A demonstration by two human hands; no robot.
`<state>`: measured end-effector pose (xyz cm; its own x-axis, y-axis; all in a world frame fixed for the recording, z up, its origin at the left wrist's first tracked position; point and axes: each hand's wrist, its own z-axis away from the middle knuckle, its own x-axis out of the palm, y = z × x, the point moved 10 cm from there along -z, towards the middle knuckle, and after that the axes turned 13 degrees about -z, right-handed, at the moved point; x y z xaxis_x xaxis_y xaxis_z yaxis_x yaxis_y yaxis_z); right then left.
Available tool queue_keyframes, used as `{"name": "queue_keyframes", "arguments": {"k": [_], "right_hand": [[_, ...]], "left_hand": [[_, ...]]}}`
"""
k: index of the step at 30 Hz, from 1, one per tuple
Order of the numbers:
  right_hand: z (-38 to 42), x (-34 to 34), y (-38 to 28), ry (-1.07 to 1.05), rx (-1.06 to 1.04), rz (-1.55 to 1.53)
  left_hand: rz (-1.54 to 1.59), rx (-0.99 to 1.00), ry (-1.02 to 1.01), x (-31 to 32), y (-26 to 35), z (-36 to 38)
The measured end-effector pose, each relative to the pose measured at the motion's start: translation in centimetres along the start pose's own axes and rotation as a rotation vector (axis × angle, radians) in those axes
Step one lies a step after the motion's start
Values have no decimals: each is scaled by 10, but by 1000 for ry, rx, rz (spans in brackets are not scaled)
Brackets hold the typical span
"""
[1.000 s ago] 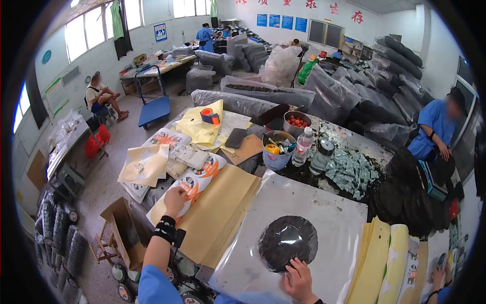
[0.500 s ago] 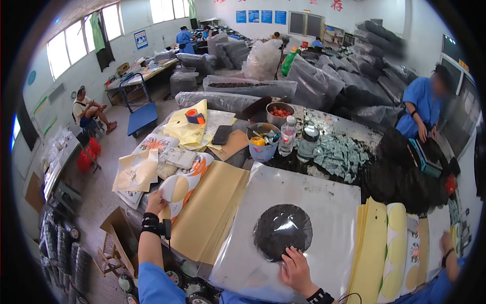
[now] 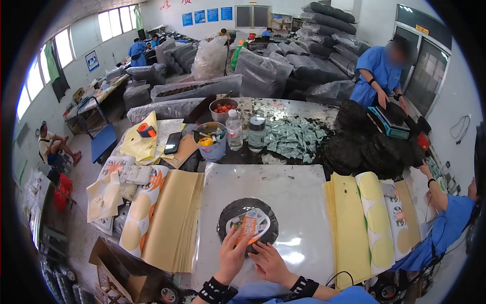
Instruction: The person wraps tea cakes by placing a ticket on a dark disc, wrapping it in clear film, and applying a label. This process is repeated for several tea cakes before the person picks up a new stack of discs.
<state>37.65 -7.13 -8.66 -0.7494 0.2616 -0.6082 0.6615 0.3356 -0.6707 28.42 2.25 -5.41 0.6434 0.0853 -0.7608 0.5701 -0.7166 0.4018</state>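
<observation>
A round, dark, flat disc of dried seaweed in clear plastic wrap [image 3: 224, 215] lies on a shiny pale sheet [image 3: 298, 213] in front of me. On top of it is an oval sticker label [image 3: 260, 223] with orange and white print. My left hand [image 3: 231, 257] rests its outstretched fingers on the label's lower left part. Beside it, my right hand [image 3: 272, 262] lies flat with its fingertips at the lower edge of the disc. Both hands wear black wristbands. The part of the disc under my fingers is hidden.
Label sheets [image 3: 136, 223] and brown paper [image 3: 169, 223] lie left; yellow sheets [image 3: 347, 223] lie right. Behind stand a bucket [image 3: 212, 147], a bottle [image 3: 234, 131] and green sachets [image 3: 293, 142]. A co-worker [image 3: 379, 76] handles dark discs at a scale [image 3: 387, 124]; another's arm [image 3: 438, 195] reaches in at right.
My left hand has moved from the label sheets at the left to the disc, and a label now lies on the disc. The view has turned to the right.
</observation>
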Motion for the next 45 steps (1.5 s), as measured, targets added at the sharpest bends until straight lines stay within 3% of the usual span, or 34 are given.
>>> {"name": "queue_keyframes", "arguments": {"k": [3, 5, 7, 9, 11, 12, 14, 15, 16, 17, 18, 19, 20, 22, 24, 26, 28, 30, 33, 36, 38, 40, 42, 43, 44, 45], "right_hand": [[-6, -8, -3, 5, 23, -99], [-16, -19, 19, 77, 414, -557], [-65, -27, 0, 29, 182, -523], [-102, -6, 15, -57, -138, -150], [-131, -25, 39, 9, -154, 249], [-128, -30, 52, 21, -150, 249], [-120, -70, 117, 246, 215, -23], [-106, -61, 136, 190, 326, -169], [-91, -40, 134, 90, 507, -502], [-76, -22, 120, 223, 210, -202], [-71, -8, 94, 188, 216, -367], [-67, 14, 64, 43, 145, -413], [-62, 43, 42, -221, 106, -591], [-59, 44, 45, -260, 116, -741], [-50, 17, 115, -61, 351, -569], [-28, -51, 157, 147, 533, -496], [4, -106, 190, 180, 650, -529], [25, -176, 199, 244, 620, -387], [77, -255, 236, 460, 703, -310], [114, -288, 263, 540, 761, -243], [123, -300, 273, 575, 782, -226], [126, -308, 280, 608, 787, -264], [126, -314, 291, 634, 777, -213], [122, -321, 298, 656, 762, -187], [113, -329, 302, 658, 756, -156], [103, -335, 305, 693, 724, -175]], "left_hand": [[-115, 31, -126, 24, 2, 4], [-221, 76, -179, 25, 5, 7], [-301, 108, -295, 25, 8, 14], [-337, 90, -303, 23, 17, 17], [-370, 83, -314, 16, 30, 25], [-335, 68, -342, 12, 34, 33], [-188, -16, -365, 14, 33, 60], [-110, -45, -333, 9, 41, 68], [-100, -37, -332, 7, 53, 72], [57, -64, -465, 19, 66, 78], [211, -83, -594, 31, 77, 80], [219, -64, -593, 31, 86, 74], [218, -105, -547, 28, 88, 67], [218, -137, -504, 28, 90, 54], [388, -327, -458, 29, 73, 42], [313, -300, -473, 63, 41, 50], [230, -293, -702, 111, 5, 63], [207, -376, -754, 118, -3, 23], [344, -129, -747, 146, 22, -60], [231, -128, -785, 228, 8, -139], [242, -64, -655, 272, 21, -202], [393, -139, -624, 329, 29, -247], [481, -357, -480, 375, 28, -279], [342, -430, -539, 390, 30, -286], [372, -422, -533, 396, 41, -293], [192, -351, -458, 393, 46, -302]]}}
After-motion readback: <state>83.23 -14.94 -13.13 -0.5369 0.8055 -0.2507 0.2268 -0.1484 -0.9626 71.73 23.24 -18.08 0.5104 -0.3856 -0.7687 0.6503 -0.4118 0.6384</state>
